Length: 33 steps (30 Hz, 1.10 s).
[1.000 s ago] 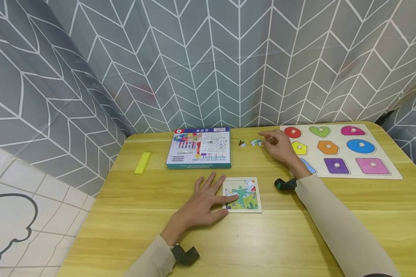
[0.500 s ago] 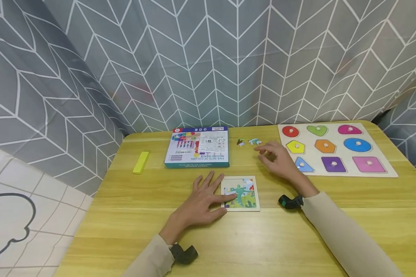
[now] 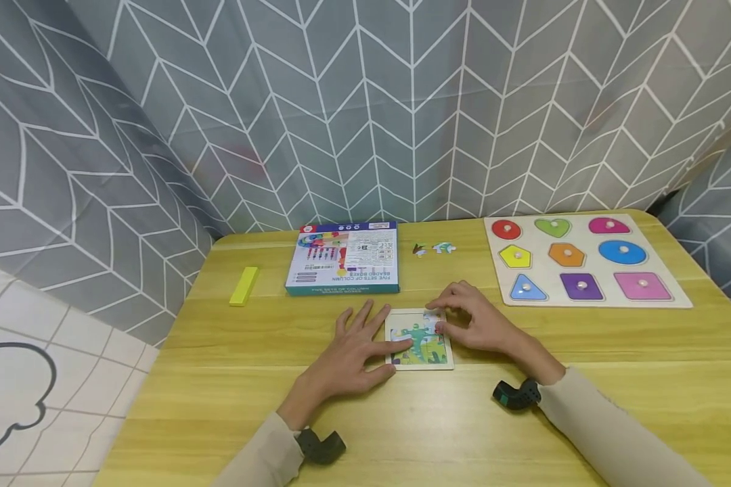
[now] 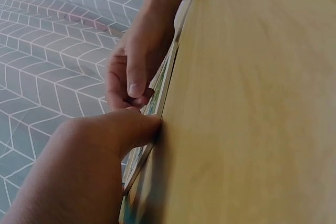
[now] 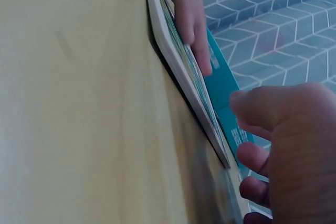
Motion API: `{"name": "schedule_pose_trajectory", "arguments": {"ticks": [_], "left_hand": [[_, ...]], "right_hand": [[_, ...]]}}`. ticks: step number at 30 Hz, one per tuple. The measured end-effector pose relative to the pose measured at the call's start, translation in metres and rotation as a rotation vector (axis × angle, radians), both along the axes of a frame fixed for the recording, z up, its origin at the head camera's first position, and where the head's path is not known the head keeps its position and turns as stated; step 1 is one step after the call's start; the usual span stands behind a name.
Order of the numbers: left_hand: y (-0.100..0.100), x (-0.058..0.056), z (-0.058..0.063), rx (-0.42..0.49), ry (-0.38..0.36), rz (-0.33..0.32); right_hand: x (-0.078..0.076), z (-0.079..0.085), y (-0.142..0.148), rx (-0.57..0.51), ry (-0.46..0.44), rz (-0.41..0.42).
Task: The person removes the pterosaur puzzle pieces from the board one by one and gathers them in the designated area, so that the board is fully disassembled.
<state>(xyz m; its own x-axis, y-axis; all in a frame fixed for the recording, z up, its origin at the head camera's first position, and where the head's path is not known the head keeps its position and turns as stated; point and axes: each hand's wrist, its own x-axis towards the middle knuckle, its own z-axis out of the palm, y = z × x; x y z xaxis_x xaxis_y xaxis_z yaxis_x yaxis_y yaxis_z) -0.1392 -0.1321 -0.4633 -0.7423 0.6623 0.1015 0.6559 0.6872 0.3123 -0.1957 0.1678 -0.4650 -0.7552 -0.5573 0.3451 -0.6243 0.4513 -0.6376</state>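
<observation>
A small wooden-framed jigsaw puzzle (image 3: 423,366) with a green crocodile-like picture lies flat at the middle of the table. My left hand (image 3: 356,355) rests spread beside it; the index finger lies across the picture and the thumb touches the frame's lower left corner. Over the puzzle's upper right corner is my right hand (image 3: 472,321), thumb and forefinger apart, with no piece visible between them. Its fingers are loosely bent in the right wrist view. Two loose puzzle pieces, a brown-green one (image 3: 419,250) and a teal-white one (image 3: 444,248), lie beyond the puzzle.
A bead-set box (image 3: 344,260) lies behind the puzzle, with a yellow block (image 3: 244,287) to its left. On the right is a wooden shape board (image 3: 597,301) with knobbed coloured pieces. A grey patterned curtain (image 3: 365,122) hangs behind the table (image 3: 451,426).
My right hand has come back from beside the loose pieces to the puzzle's upper right corner. My left hand stays on the puzzle, and the view has shifted slightly.
</observation>
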Motion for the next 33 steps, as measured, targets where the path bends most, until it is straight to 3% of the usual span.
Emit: {"name": "schedule_pose_trajectory", "arguments": {"ticks": [7,19,33], "left_hand": [[0.0,0.0,-0.001,0.009,0.002,0.0],[0.001,0.001,0.0,0.0,0.019,-0.005],[0.003,0.002,0.002,-0.015,-0.015,0.005]], "right_hand": [[0.01,0.0,-0.007,0.062,0.009,0.03],[0.013,0.0,-0.009,0.126,0.005,0.02],[0.012,0.002,-0.009,0.109,-0.027,0.028]]}}
